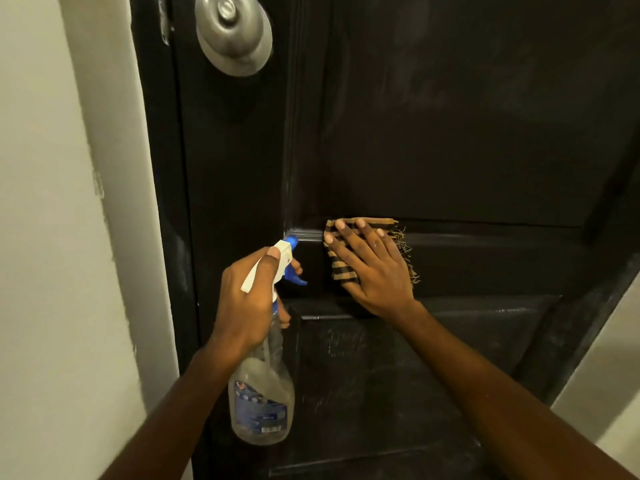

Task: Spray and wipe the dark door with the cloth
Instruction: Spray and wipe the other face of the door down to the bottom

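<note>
From my seat, the cloth (338, 270) looks thin, soft and light: a tan-and-dark striped weave with a frayed fringe on its edge toward 3 o'clock. I judge it will bunch or slide unless it is pinned flat. My right hand (374, 268) does that, fingers straight and spread, palm pressing it against the dark door (450, 133) just below the ledge where the upper recessed panel ends, a little toward 4 o'clock from the view's centre. The door is rigid, painted near black, with moulded panel edges; its lower panel shines as if wet, so I expect the cloth to glide there and snag at the mouldings. My left hand (246, 299) is curled round the neck of the spray bottle (263, 403), at 8 o'clock from the cloth, thumb along the white head and a finger by the blue trigger. The bottle is clear, smooth plastic, seemingly low on liquid, hence light; the neck is the safest hold. A brushed-metal knob (233, 32) sits at 11 o'clock.
</note>
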